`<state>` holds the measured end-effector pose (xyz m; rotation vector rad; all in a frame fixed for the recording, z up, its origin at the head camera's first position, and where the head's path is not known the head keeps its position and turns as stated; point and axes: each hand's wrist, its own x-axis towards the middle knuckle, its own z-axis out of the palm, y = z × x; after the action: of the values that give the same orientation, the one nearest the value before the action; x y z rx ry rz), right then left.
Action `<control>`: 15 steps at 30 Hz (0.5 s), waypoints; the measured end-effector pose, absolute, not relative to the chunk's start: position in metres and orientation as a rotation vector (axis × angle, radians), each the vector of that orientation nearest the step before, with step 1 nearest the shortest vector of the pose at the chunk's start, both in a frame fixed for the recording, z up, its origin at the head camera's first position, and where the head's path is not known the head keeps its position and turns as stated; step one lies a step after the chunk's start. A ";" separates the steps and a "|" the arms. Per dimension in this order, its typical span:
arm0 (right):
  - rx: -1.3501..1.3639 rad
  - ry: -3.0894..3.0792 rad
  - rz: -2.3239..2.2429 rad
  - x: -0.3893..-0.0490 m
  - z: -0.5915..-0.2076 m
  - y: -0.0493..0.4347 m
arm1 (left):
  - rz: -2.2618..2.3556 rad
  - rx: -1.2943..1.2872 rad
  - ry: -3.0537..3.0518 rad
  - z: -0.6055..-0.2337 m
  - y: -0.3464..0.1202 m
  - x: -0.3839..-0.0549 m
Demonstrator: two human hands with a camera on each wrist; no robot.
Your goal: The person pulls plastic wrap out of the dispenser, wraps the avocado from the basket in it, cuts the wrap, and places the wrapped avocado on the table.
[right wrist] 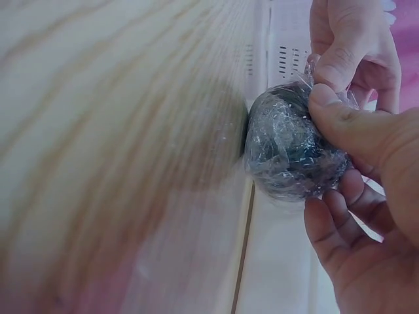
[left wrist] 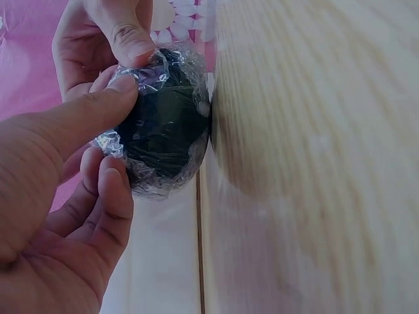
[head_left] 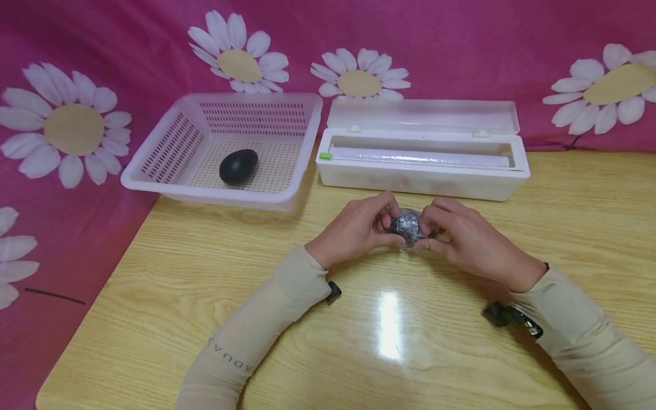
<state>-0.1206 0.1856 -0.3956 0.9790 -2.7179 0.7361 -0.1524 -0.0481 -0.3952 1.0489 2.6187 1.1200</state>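
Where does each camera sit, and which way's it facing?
Head: worn on the head, looking forward and down at the table and wrapped object; both sleeves, left fingers and right fingers show.
Left wrist: worn there, facing the object; left fingers near, right beyond.
Right wrist: worn there, facing the object; right fingers near, left beyond.
Both wrist views share the object and table.

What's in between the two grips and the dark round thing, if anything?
Only the crinkly clear film wrapped around the dark round thing: the left grip and right grip both touch that wrapping. Nothing else visible stands between.
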 end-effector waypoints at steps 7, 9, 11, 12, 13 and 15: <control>1.006 -2.679 0.730 -0.121 -0.398 0.187 | 1.106 1.073 2.618 -0.395 -0.048 -0.152; 1.011 -2.670 0.731 -0.121 -0.399 0.187 | 1.092 1.090 2.616 -0.395 -0.048 -0.153; 1.014 -2.671 0.729 -0.121 -0.398 0.187 | 1.086 1.101 2.616 -0.394 -0.049 -0.153; 1.019 -2.669 0.728 -0.121 -0.398 0.188 | 1.085 1.104 2.619 -0.394 -0.050 -0.153; 1.023 -2.667 0.726 -0.121 -0.398 0.188 | 1.089 1.101 2.619 -0.393 -0.050 -0.153; 1.033 -2.665 0.721 -0.122 -0.398 0.188 | 1.103 1.089 2.615 -0.392 -0.051 -0.153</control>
<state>-0.1217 0.1880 -0.3980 1.0328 -2.6652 0.7211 -0.1530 -0.0510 -0.3922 1.0888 2.6147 1.1034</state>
